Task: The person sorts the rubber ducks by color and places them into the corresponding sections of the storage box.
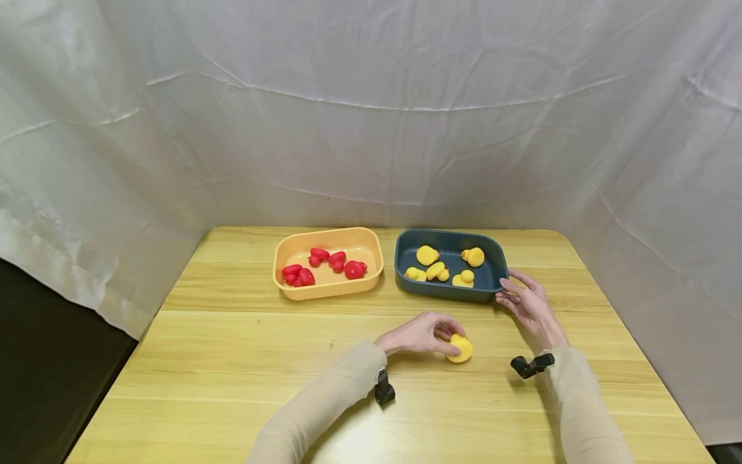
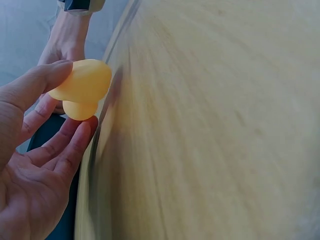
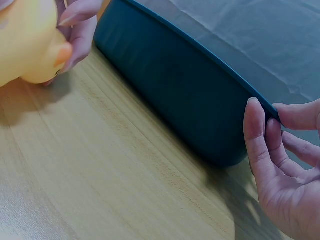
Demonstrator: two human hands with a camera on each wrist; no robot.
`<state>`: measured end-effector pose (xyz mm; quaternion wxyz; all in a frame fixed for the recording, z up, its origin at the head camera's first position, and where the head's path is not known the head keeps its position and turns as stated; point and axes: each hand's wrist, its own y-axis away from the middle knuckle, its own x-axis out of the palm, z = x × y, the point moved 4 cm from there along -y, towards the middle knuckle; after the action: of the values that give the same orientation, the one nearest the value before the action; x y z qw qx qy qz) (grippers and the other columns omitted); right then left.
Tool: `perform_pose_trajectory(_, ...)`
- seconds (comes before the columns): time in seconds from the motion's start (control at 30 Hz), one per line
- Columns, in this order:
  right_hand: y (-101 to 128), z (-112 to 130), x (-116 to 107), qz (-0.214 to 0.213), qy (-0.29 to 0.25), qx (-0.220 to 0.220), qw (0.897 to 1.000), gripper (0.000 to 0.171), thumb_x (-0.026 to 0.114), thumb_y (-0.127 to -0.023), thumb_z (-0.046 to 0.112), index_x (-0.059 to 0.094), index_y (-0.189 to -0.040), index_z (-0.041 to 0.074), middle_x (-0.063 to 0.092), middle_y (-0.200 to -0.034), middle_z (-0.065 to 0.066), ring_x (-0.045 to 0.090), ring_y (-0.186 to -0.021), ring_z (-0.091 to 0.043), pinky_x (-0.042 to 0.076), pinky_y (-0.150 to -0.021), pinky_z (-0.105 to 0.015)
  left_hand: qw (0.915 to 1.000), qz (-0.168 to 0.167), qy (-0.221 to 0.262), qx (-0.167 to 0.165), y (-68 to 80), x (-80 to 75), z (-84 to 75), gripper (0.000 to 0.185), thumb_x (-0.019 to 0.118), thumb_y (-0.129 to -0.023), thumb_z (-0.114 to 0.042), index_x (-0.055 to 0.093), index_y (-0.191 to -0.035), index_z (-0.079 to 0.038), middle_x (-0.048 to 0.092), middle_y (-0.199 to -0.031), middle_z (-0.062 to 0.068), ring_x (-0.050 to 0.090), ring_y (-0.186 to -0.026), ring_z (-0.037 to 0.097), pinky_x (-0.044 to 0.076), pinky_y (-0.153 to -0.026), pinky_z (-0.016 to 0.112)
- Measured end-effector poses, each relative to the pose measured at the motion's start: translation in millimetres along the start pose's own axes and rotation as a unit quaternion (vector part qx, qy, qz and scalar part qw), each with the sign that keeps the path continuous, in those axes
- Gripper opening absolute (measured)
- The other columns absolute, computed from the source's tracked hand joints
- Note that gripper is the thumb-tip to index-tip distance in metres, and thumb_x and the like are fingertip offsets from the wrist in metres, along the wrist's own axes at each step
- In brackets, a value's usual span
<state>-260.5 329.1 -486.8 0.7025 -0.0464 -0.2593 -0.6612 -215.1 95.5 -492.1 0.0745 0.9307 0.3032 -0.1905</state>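
Note:
My left hand [image 1: 426, 333] pinches a yellow rubber duck [image 1: 461, 348] between thumb and fingers, just in front of the dark blue bin. In the left wrist view the duck [image 2: 85, 82] has its rounded head pointing down toward the fingertips. An orange beak shows on the same duck [image 3: 30, 42] in the right wrist view. My right hand [image 1: 530, 304] grips the near right corner of the dark blue bin [image 1: 446, 293], thumb over the rim and fingers against the outer wall. Several yellow ducks [image 1: 428, 255] lie scattered inside that bin.
An orange-yellow bin [image 1: 330, 293] stands to the left of the blue one, with several red ducks [image 1: 355, 269] in it. Both stand toward the back of the wooden table [image 1: 232, 361]. A pale grey curtain [image 1: 371, 142] surrounds the back and sides.

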Motion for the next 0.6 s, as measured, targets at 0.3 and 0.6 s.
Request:
perform_pose_trajectory(0.3, -0.2, -0.6, 0.4, -0.004, -0.001, 0.003, 1.000, 0.069, 0.055, -0.087, 0.009, 0.014, -0.143, 0.010, 0.065, -0.078, -0.005, 0.064, -0.066, -0.015, 0.057, -0.064, -0.025, 0.9995, -0.023, 0.020, -0.001, 2.8, -6.4, -7.5, 0.036, 0.071, -0.076, -0.022, 0.059, -0.108, -0.014, 0.060, -0.105, -0.005, 0.060, -0.092, 0.003, 0.050, -0.084, 0.017)
perform_pose_trajectory(0.6, 0.0, 0.1, 0.0, -0.004, 0.000, 0.003, 1.000, 0.069, 0.055, -0.087, 0.009, 0.014, -0.143, 0.009, 0.063, -0.079, -0.006, 0.064, -0.066, -0.015, 0.057, -0.064, -0.025, 0.9979, -0.058, 0.024, 0.017, 5.6, -18.6, -15.6, 0.040, 0.070, -0.076, -0.022, 0.057, -0.112, -0.013, 0.057, -0.110, -0.006, 0.058, -0.098, 0.004, 0.049, -0.086, 0.016)
